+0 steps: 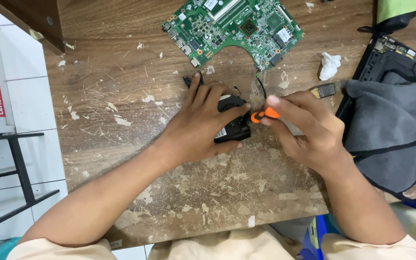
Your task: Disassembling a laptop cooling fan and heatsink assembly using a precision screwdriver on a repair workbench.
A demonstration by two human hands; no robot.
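Note:
My left hand [199,124] lies over a small black cooling fan [232,126] on the worn wooden table [121,96], fingers spread across its top and pressing it down. My right hand [304,127] pinches an orange-handled screwdriver [265,115], its tip pointing at the fan's right edge. A thin black cable [261,86] runs from the fan toward the green circuit board [234,26] lying at the far side of the table.
A grey cloth [391,125] covers a black laptop chassis [386,55] at the right. A crumpled white wad [329,65] and a small black part [324,90] lie nearby. White tiled floor and a black metal frame [18,163] are at the left.

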